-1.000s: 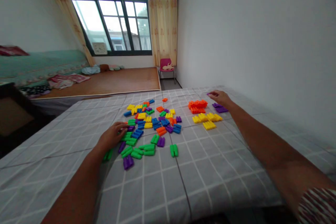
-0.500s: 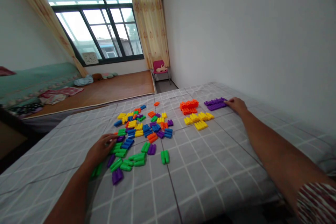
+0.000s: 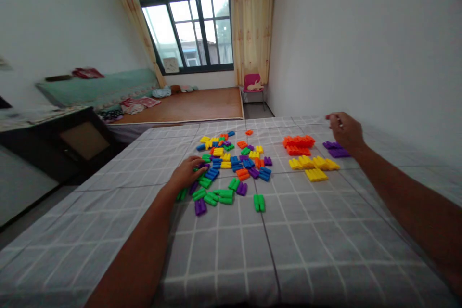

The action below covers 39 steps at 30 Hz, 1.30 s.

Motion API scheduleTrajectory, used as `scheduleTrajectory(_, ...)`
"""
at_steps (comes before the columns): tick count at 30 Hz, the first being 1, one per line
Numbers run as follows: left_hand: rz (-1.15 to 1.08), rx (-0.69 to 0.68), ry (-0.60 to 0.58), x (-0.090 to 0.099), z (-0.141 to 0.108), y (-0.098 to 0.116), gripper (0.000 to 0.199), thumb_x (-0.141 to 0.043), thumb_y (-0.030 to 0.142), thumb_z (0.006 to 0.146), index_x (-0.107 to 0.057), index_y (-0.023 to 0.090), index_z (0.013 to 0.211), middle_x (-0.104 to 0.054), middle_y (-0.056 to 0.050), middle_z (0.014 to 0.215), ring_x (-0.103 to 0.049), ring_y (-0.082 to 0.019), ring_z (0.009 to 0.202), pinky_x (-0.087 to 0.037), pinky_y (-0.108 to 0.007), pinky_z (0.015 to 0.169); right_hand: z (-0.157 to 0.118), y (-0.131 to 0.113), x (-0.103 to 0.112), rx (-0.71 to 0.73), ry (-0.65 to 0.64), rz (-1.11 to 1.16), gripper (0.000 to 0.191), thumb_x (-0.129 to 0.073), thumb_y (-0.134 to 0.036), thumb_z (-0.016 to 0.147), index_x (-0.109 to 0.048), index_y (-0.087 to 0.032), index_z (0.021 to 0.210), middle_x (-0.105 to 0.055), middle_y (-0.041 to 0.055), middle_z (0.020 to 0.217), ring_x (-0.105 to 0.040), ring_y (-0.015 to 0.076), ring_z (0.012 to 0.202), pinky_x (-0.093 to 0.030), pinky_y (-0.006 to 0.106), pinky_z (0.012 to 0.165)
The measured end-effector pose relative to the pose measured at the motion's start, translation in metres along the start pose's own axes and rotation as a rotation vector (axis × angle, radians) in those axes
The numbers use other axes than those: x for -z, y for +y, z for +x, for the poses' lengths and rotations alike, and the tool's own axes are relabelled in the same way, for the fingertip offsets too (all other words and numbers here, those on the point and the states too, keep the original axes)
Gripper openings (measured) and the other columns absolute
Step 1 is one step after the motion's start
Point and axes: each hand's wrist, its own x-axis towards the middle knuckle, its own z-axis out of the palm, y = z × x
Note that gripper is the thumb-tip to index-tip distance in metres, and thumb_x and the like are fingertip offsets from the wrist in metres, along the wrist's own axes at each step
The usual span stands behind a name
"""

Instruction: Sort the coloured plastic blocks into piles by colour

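Note:
Mixed plastic blocks in green, blue, yellow, orange and purple lie scattered in the middle of the bed. My left hand (image 3: 187, 172) rests at their left edge, its fingers curled near a purple block (image 3: 204, 166). My right hand (image 3: 344, 129) is raised above the joined purple blocks (image 3: 335, 149), fingers bent inward; what it holds, if anything, is too small to tell. To its left are a stack of orange blocks (image 3: 299, 144) and joined yellow blocks (image 3: 314, 163). A single green block (image 3: 259, 203) lies nearest to me.
A grey checked sheet (image 3: 224, 250) covers the surface. White wall runs along the right. Behind are a brown-topped bed (image 3: 205, 101), a pink chair (image 3: 252, 84) and a window. A dark cabinet (image 3: 83, 139) stands at the left.
The view has turned left, so things appear farther right. My right hand has moved from the right end of the purple blocks to above them. My left hand remains by the pile.

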Motion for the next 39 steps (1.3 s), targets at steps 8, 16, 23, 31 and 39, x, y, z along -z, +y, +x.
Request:
scheduleTrajectory(8, 0.084, 0.2, 0.03, 0.002, -0.007, -0.004, 0.031, -0.046, 0.036, 0.091, -0.071, 0.026, 0.106, -0.062, -0.005, 0.122, -0.063, -0.021, 0.104, -0.049, -0.03, 0.09, -0.023, -0.21, -0.116, 0.686, -0.655, 0.239, 0.027, -0.051, -0.027, 0.09, -0.065, -0.02, 0.112, -0.069, 0.0094, 0.111, -0.064, 0.0204, 0.097, -0.048, 0.034, 0.088)
scheduleTrajectory(16, 0.112, 0.26, 0.063, 0.013, -0.012, -0.011, 0.03, -0.046, 0.025, 0.089, -0.071, 0.023, 0.105, -0.067, -0.007, 0.111, -0.063, -0.02, 0.098, -0.048, -0.028, 0.085, -0.012, -0.267, -0.217, 0.387, -0.719, -0.015, 0.035, -0.052, -0.038, 0.09, -0.065, -0.021, 0.118, -0.07, 0.01, 0.113, -0.064, 0.025, 0.102, -0.048, 0.033, 0.082)
scheduleTrajectory(23, -0.01, 0.108, 0.059, 0.001, -0.009, -0.002, 0.031, -0.055, 0.036, 0.085, -0.07, 0.022, 0.108, -0.066, -0.01, 0.11, -0.061, -0.024, 0.1, -0.047, -0.031, 0.083, -0.019, -0.258, -0.204, 0.488, -0.705, 0.138, 0.026, -0.066, -0.025, 0.077, -0.067, -0.022, 0.102, -0.073, 0.0036, 0.1, -0.067, 0.0191, 0.087, -0.048, 0.027, 0.073)
scheduleTrajectory(31, -0.06, 0.081, 0.026, -0.004, -0.005, -0.003, 0.043, -0.053, 0.047, 0.082, -0.068, 0.02, 0.111, -0.066, -0.012, 0.106, -0.062, -0.027, 0.1, -0.047, -0.037, 0.09, -0.03, -0.199, -0.121, 0.367, -0.582, 0.35, 0.018, -0.059, -0.029, 0.083, -0.065, -0.021, 0.098, -0.072, 0.0024, 0.091, -0.067, 0.0152, 0.076, -0.049, 0.026, 0.069)
scheduleTrajectory(39, -0.419, 0.12, -0.025, -0.002, 0.004, -0.008, 0.055, -0.058, 0.06, 0.073, -0.064, 0.017, 0.108, -0.07, -0.01, 0.107, -0.065, -0.027, 0.102, -0.052, -0.041, 0.089, -0.014, -0.047, -0.036, -0.08, -0.324, 0.207, 0.018, -0.06, -0.03, 0.083, -0.065, -0.02, 0.096, -0.071, 0.0052, 0.095, -0.066, 0.0148, 0.077, -0.051, 0.025, 0.066)
